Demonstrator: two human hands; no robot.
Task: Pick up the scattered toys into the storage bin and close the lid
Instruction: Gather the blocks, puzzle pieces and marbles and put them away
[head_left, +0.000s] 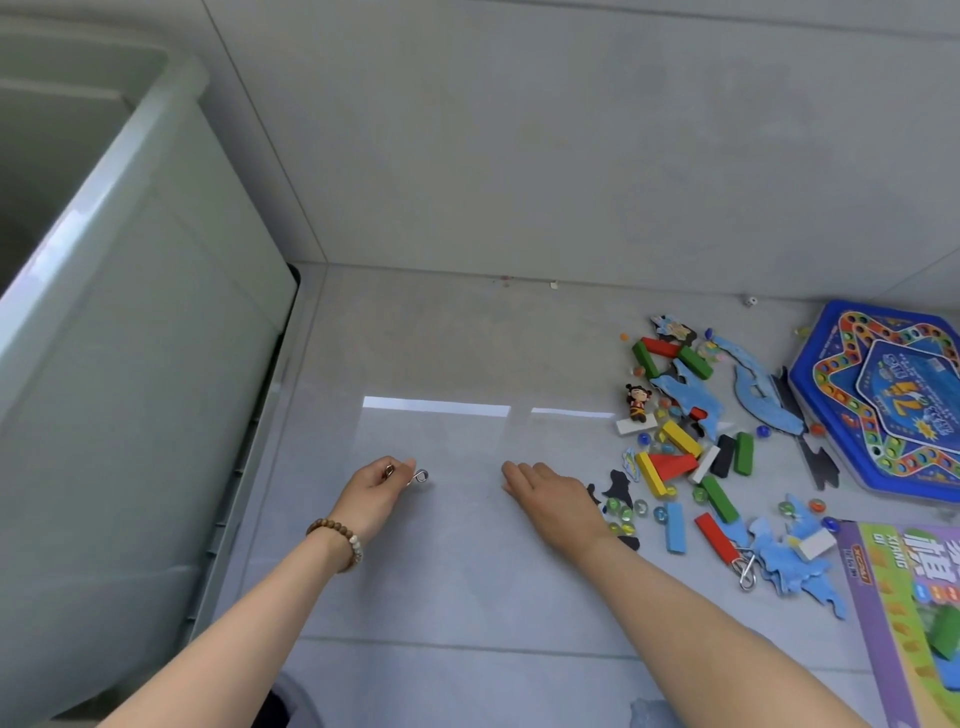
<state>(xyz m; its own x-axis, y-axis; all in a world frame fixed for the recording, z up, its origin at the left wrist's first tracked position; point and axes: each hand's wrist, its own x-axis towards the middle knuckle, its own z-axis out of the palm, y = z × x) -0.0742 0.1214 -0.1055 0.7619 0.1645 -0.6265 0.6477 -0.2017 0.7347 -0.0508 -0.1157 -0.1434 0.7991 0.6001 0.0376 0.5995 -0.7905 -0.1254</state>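
Note:
My left hand (376, 486) pinches a small metal ring puzzle (420, 476) just above the grey floor, right of the pale storage bin (130, 322). My right hand (550, 496) lies flat on the floor with straight fingers, at the left edge of the toy pile. The pile holds coloured wooden blocks (675, 465), glass marbles (621, 512), blue foam puzzle pieces (691, 395) and a small doll figure (637, 402). Another metal ring puzzle (744, 569) lies near the front right.
A blue hexagonal game board (893, 400) lies at the far right, and a green and purple game box (914, 613) sits in front of it. A small die (749, 301) rests by the wall. The bin's interior is mostly out of view.

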